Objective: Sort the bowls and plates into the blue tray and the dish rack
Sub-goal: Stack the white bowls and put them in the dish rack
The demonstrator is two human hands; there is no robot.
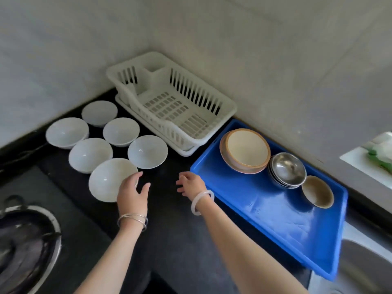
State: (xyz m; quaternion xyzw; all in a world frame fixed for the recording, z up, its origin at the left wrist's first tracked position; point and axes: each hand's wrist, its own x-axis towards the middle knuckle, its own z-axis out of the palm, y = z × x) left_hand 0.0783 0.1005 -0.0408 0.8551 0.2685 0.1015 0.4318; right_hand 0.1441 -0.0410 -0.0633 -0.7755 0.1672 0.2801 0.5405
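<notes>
Forearms reach out over the black desk, set in a pale-walled corner.
Left hand has loose, spread fingers at the rim of the nearest white bowl. Right hand hangs slack and holds nothing, just beside the blue tray. Dish rack sits behind, with five more white bowls on the left.

A black counter meets a pale wall that forms a corner. Lower left: a dark stove top carries a dark pan with a bright metal rim. A black cable lies at the left edge. Lower right: a steel sink. Right edge: a white ledge holds a green item, too blurred to identify.
</notes>
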